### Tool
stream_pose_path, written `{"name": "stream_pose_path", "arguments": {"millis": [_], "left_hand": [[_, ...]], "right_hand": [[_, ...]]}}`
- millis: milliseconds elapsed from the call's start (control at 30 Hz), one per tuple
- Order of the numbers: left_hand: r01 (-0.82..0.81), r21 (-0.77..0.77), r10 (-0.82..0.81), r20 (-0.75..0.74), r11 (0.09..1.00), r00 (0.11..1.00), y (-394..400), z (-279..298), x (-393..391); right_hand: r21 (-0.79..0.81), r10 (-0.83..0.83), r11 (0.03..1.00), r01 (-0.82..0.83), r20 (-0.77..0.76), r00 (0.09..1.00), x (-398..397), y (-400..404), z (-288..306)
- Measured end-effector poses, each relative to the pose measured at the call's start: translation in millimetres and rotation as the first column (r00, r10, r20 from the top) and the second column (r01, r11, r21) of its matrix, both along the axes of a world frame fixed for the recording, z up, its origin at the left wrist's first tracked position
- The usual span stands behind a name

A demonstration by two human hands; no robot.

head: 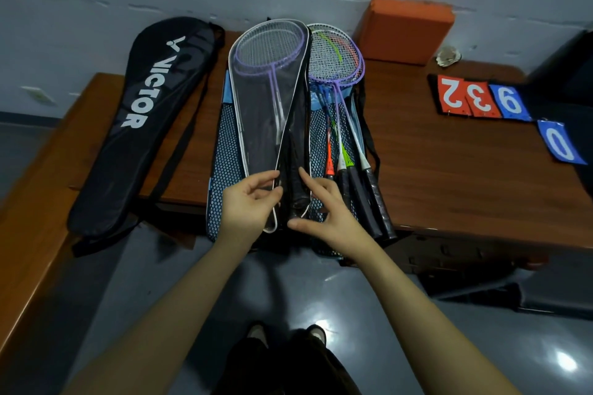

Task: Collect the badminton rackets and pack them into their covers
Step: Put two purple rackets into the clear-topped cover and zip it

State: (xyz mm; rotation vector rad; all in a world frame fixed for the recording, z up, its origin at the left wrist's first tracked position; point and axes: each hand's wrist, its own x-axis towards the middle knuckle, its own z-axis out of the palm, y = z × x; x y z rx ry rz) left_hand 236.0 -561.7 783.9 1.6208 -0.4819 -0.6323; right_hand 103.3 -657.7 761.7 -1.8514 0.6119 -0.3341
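A clear cover with white piping (256, 125) lies on the wooden table (449, 154), and purple rackets (269, 48) sit inside it with their black handles (296, 192) poking out at the near end. My left hand (247, 205) pinches the cover's lower edge. My right hand (327, 208) has its fingers spread around the handles, thumb below and index finger above. Several loose rackets (340, 74) with purple, green and orange frames lie just to the right on blue mesh covers (224, 151). A black VICTOR cover (141, 119) lies on the left.
An orange block (404, 29) stands against the wall at the back. Red and blue score number cards (481, 96) lie on the table's right side, with a crumpled shuttlecock (447, 56) behind them. A dark object (571, 80) sits at the far right edge.
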Motion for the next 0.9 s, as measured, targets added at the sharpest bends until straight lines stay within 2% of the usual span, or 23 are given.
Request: {"name": "stream_pose_path", "arguments": {"millis": [67,233,367,467,500,567,633,733,800,867,900], "left_hand": [[-0.002,-0.005,0.002,0.004,1.000,1.000,-0.7,4.0,0.9],[-0.016,0.009,0.016,0.016,1.000,1.000,-0.6,7.5,-1.8],[-0.027,0.040,0.023,0.089,0.999,0.996,-0.9,11.2,-2.1],[-0.044,0.049,0.038,0.115,0.998,0.993,-1.9,13.6,-2.2],[-0.050,0.048,0.045,0.109,0.998,0.993,-2.6,13.6,-1.9],[-0.056,0.050,0.051,0.094,0.997,0.994,-4.2,13.8,-1.7],[-0.062,0.037,0.060,0.068,0.997,0.996,-4.8,11.2,-2.3],[-0.071,0.036,0.068,0.061,0.997,0.996,-2.8,6.1,-5.8],[-0.063,0.024,0.062,0.066,0.998,0.996,-2.7,5.0,-7.4],[-0.041,0.016,0.040,0.077,0.999,0.996,-3.5,6.1,-8.3],[-0.030,0.020,0.028,0.086,0.999,0.996,-3.8,6.5,-8.6]], "right_hand": [[-0.021,0.039,0.999,-0.038,0.023,0.999,-3.9,-4.5,0.1],[-0.299,-0.113,0.945,0.135,0.090,0.989,3.3,0.1,-3.6],[-0.387,-0.207,0.886,0.258,0.169,0.964,13.2,7.8,-0.8],[-0.494,-0.216,0.835,0.245,0.116,0.970,18.9,14.1,-8.3],[-0.480,-0.208,0.849,0.224,0.087,0.974,18.5,15.4,-11.3],[-0.300,-0.195,0.931,0.206,0.067,0.978,14.9,15.7,-11.9],[-0.146,-0.201,0.968,0.204,0.035,0.979,9.2,13.3,-10.1],[-0.069,-0.280,0.958,0.277,-0.049,0.959,3.4,11.7,-9.2],[0.118,-0.317,0.940,0.321,-0.049,0.947,3.5,14.0,-5.2],[0.341,-0.360,0.880,0.329,0.029,0.932,4.7,13.5,1.9],[0.393,-0.380,0.859,0.329,0.059,0.923,5.6,12.3,5.7]]}}
